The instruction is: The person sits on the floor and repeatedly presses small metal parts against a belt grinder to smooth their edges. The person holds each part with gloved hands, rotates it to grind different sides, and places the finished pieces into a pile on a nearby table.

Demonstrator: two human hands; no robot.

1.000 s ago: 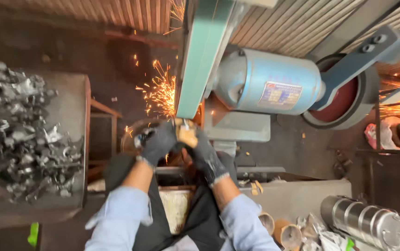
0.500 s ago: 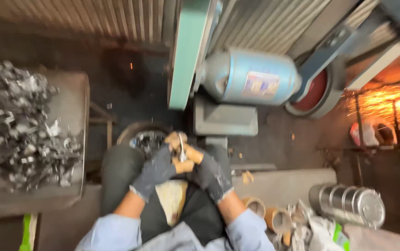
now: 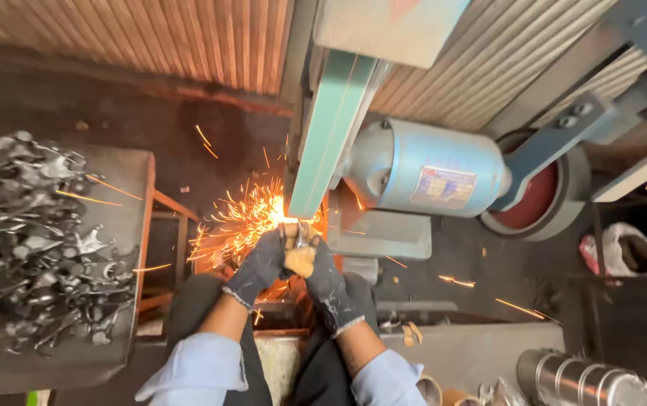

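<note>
1. sparks [image 3: 244, 222] spray left from the green sanding belt [image 3: 331, 135], where a small metal piece [image 3: 301, 239] meets its lower end.
2. left hand [image 3: 263, 263] and right hand [image 3: 327, 282], both gloved, are closed tight around that piece.
3. risk, as i judge it: a slip could drag fingertips onto the belt, and sparks could burn the sleeves.

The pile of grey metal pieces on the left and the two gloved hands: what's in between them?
In the head view, between the pile of grey metal pieces and the gloved hands lie a rusty orange metal frame and flying orange sparks.
</note>
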